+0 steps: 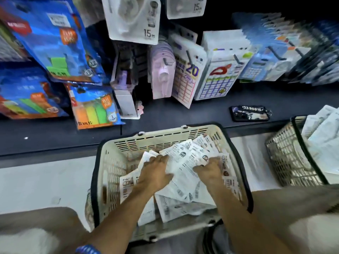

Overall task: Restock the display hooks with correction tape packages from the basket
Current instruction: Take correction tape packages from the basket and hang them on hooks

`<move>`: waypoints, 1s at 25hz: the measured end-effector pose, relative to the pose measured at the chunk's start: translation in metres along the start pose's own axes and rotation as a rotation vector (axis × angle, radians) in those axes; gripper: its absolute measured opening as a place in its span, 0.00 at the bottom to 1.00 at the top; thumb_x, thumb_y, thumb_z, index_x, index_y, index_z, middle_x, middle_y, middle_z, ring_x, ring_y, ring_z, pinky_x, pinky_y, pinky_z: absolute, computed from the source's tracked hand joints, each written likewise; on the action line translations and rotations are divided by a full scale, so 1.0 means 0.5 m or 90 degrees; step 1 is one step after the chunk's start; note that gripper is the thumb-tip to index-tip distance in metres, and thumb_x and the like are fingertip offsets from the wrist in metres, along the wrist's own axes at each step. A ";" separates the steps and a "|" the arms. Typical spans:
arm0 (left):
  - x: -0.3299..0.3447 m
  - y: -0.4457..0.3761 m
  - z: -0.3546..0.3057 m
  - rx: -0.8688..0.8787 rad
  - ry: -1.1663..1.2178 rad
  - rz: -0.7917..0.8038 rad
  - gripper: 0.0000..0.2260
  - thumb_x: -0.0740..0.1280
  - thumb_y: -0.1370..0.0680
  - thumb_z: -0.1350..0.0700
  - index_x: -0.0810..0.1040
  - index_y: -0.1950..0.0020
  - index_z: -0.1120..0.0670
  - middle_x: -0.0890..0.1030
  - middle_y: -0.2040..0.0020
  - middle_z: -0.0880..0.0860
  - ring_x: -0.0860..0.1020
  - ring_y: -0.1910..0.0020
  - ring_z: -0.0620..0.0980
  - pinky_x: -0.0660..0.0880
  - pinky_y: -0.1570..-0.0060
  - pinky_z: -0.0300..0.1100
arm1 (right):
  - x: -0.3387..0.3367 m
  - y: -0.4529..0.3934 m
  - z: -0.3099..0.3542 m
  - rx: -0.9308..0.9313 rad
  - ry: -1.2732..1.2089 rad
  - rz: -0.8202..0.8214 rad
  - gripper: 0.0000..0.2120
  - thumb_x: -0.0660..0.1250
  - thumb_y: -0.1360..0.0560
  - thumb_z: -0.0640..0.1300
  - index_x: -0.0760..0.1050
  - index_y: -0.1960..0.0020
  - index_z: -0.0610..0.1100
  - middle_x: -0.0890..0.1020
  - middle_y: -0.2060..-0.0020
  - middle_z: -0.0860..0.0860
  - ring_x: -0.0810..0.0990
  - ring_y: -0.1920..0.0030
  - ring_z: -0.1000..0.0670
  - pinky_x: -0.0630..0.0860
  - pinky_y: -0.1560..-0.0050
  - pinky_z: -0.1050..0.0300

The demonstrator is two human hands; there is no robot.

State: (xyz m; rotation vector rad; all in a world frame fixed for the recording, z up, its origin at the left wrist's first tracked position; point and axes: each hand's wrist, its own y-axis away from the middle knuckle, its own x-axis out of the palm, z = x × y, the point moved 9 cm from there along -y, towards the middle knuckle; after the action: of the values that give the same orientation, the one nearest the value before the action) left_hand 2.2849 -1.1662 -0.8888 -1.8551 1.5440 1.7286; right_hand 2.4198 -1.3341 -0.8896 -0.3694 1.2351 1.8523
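Low in the centre of the frame: cream basket with dark rim, holding a loose heap of white packages, printed sides up. Both hands down in the heap. Left hand left of centre, palm down, fingers spread and fairly straight, pressing on the packages; thumb angled right along one package edge. Right hand just right of it, knuckles up, fingertips bent down into the pile; whether pinching a package, cannot tell. Blue wristband on the left forearm at the bottom edge.

Above the basket, a dark shelf across the frame, with a phone lying flat right of centre. Above that, hooks with hanging goods: blue sticky-note packs upper left, white "15" cards top centre, calendars and calculators right. Second basket, wire mesh, at the right edge, with white packets inside.
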 end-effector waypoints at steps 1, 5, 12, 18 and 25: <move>0.017 -0.017 -0.011 -0.008 0.026 0.036 0.36 0.68 0.23 0.42 0.58 0.18 0.51 0.63 0.20 0.54 0.65 0.23 0.57 0.66 0.29 0.51 | 0.000 -0.005 0.000 0.003 -0.048 -0.013 0.27 0.73 0.29 0.35 0.67 0.33 0.38 0.77 0.52 0.45 0.77 0.57 0.47 0.76 0.56 0.57; -0.003 -0.068 0.001 -0.048 0.055 0.037 0.30 0.68 0.23 0.50 0.65 0.22 0.47 0.76 0.28 0.55 0.76 0.32 0.58 0.74 0.37 0.49 | 0.031 0.000 0.013 -0.014 -0.191 0.104 0.17 0.73 0.26 0.31 0.70 0.44 0.43 0.82 0.49 0.41 0.79 0.61 0.51 0.76 0.63 0.62; -0.136 -0.031 0.011 -0.025 0.151 -0.092 0.12 0.60 0.19 0.60 0.81 0.56 0.53 0.84 0.55 0.56 0.82 0.51 0.60 0.77 0.52 0.48 | 0.022 0.020 0.078 -0.002 -0.379 0.049 0.08 0.65 0.24 0.31 0.77 0.54 0.43 0.82 0.59 0.50 0.72 0.71 0.54 0.73 0.66 0.60; -0.096 -0.006 -0.063 -0.004 0.278 0.095 0.34 0.64 0.27 0.30 0.68 0.27 0.48 0.78 0.36 0.50 0.78 0.38 0.56 0.74 0.43 0.48 | 0.026 0.034 0.144 0.122 -0.535 0.156 0.06 0.63 0.30 0.32 0.75 0.64 0.38 0.74 0.79 0.47 0.74 0.77 0.49 0.79 0.67 0.54; 0.042 -0.002 0.030 -0.143 0.511 0.086 0.21 0.80 0.32 0.62 0.83 0.41 0.50 0.86 0.45 0.49 0.83 0.44 0.51 0.78 0.38 0.51 | 0.018 -0.014 0.013 0.087 -0.234 -0.040 0.25 0.70 0.24 0.41 0.67 0.30 0.40 0.80 0.43 0.40 0.80 0.43 0.41 0.80 0.46 0.44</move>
State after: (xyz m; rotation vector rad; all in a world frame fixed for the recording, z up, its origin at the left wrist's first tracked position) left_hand 2.2717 -1.1666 -0.9111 -2.8465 1.7927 1.2915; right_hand 2.4213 -1.3230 -0.8968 0.0105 1.0742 1.6792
